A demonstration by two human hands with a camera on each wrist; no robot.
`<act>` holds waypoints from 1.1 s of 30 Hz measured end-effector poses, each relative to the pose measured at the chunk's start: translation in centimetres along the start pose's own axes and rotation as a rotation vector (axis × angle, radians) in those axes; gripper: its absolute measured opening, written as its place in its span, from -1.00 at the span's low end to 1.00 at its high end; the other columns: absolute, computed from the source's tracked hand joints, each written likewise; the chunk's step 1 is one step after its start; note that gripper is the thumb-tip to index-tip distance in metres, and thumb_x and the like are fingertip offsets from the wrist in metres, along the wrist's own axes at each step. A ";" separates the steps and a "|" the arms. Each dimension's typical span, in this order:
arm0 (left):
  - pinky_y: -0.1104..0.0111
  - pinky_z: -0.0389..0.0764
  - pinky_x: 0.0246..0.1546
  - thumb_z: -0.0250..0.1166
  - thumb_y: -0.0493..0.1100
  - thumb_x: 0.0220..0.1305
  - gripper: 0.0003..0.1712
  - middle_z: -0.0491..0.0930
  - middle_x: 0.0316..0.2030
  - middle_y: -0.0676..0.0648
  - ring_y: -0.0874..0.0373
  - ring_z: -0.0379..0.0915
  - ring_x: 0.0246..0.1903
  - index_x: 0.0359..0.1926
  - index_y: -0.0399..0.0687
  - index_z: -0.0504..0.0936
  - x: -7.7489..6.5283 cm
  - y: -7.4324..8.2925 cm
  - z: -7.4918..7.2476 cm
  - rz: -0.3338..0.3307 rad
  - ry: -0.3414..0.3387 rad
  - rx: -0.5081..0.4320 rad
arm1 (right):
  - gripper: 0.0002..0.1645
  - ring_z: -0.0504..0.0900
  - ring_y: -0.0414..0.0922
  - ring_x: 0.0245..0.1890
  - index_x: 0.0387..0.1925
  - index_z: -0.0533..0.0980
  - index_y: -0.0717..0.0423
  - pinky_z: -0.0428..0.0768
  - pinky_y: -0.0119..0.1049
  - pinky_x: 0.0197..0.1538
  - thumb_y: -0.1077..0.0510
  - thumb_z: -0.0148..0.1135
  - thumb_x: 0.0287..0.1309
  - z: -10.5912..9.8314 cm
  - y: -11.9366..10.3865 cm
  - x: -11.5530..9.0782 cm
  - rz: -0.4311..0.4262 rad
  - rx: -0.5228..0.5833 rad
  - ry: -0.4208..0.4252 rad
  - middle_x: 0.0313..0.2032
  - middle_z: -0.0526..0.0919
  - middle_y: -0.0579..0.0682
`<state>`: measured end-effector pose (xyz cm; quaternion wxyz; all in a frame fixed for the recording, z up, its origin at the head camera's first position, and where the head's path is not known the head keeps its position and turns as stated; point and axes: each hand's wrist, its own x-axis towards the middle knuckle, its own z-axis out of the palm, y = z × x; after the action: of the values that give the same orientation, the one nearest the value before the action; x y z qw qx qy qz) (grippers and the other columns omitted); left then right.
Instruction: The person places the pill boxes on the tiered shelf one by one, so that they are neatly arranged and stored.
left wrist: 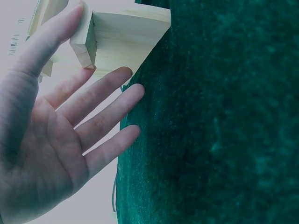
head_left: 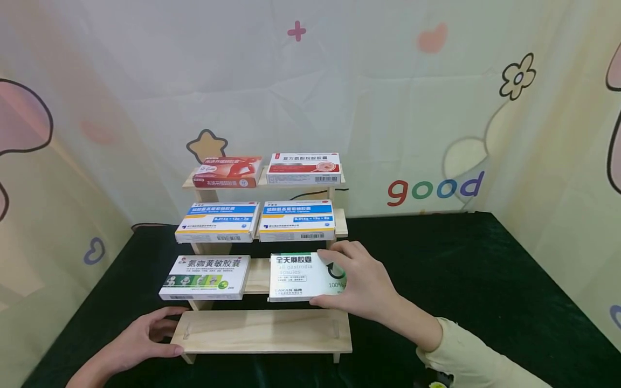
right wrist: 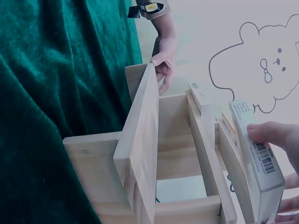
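Note:
My right hand (head_left: 361, 277) grips a white and green medicine box (head_left: 293, 277) by its right end, thumb at the lower edge and fingers at the upper. It is at the right of the second-lowest step of a wooden tiered display stand (head_left: 262, 331). In the right wrist view the thumb presses the box's barcode side (right wrist: 264, 156). My left hand (head_left: 140, 339) holds the left end of the stand's lowest step, thumb at the front corner and index finger at the back. The other fingers spread out straight in the left wrist view.
Left of the held box lies another white and green medicine box (head_left: 206, 277). Two blue and white boxes (head_left: 218, 221) (head_left: 297, 221) fill the step above. A red box (head_left: 228, 171) and a red and white box (head_left: 304, 168) lie on top. Dark green cloth (head_left: 436, 269) covers the table.

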<state>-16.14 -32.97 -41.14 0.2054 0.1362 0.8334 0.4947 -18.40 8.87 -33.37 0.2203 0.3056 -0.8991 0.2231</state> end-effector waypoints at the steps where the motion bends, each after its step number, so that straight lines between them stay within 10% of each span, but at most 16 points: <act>1: 0.08 0.52 -0.13 0.25 -0.22 0.14 -0.24 0.43 0.00 -0.45 -0.14 0.46 -0.09 0.22 -0.53 0.09 0.0 0.0 0.0 0.000 -0.001 0.000 | -0.14 0.35 -0.17 -0.15 -0.02 0.54 0.04 0.49 -0.46 -0.35 -0.30 0.47 -0.44 0.1 -0.1 0.0 -0.001 -0.003 0.000 -0.10 0.48 -0.02; 33: 0.15 0.55 -0.16 0.26 -0.22 0.14 -0.23 0.43 -0.01 -0.46 -0.13 0.47 -0.11 0.22 -0.54 0.08 -0.2 0.0 0.1 -0.003 0.011 -0.015 | -0.18 0.35 -0.15 -0.17 -0.02 0.54 0.04 0.47 -0.40 -0.31 -0.28 0.44 -0.38 2.6 -0.6 1.2 0.079 -0.009 -0.006 -0.10 0.49 -0.01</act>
<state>-15.88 -32.93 -41.12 0.2025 0.1308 0.8311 0.5012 -19.56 6.54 -34.63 0.2100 0.2694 -0.9121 0.2267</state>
